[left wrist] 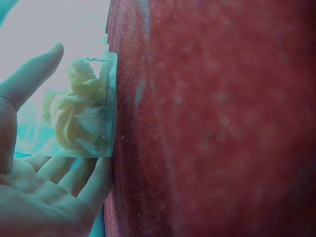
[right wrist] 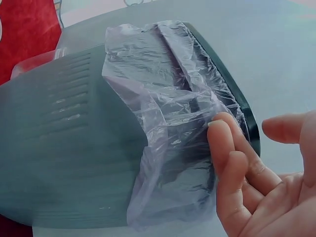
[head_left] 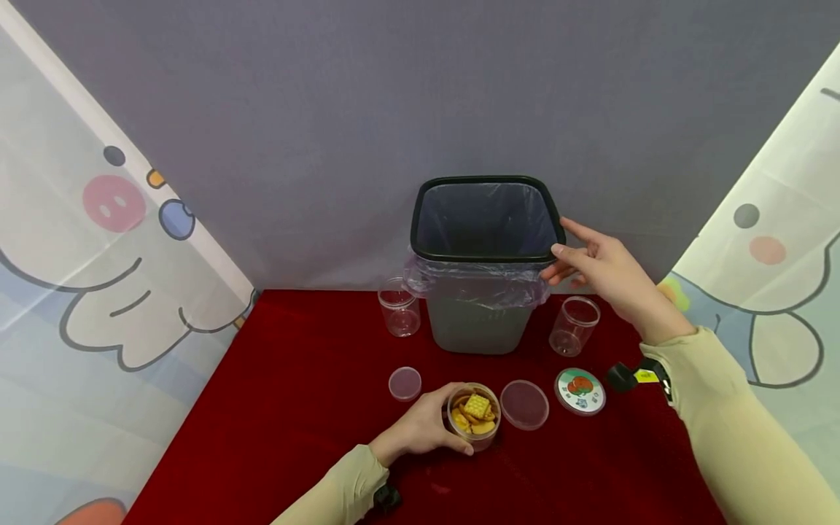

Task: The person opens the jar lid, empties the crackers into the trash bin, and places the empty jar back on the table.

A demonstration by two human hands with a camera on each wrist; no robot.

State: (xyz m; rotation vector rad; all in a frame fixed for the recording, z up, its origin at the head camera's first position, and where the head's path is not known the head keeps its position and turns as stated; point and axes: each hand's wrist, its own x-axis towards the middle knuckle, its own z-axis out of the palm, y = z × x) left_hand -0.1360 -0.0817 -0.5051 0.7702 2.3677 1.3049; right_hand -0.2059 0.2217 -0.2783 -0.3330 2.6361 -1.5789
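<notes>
A clear round jar (head_left: 481, 440) of yellow and brown snack pieces (head_left: 477, 405) stands on the red cloth. My left hand (head_left: 429, 421) grips its side, thumb at the front and fingers around the back. In the left wrist view, the thumb and fingers lie on opposite sides of the jar (left wrist: 111, 103). My right hand (head_left: 607, 266) is at the right side of a grey bin (head_left: 479, 321) with a black rim (right wrist: 249, 118). Its loosely bent fingers (right wrist: 224, 143) touch the purple plastic bag (right wrist: 163, 113) folded over the bin, with the thumb apart.
Clear jars stand left (head_left: 400, 313) and right (head_left: 574, 328) of the bin. A small round lid (head_left: 405, 383), a larger clear lid (head_left: 524, 405) and a printed lid (head_left: 580, 391) lie on the red cloth (head_left: 315, 408). A grey wall (head_left: 295, 146) rises behind the bin.
</notes>
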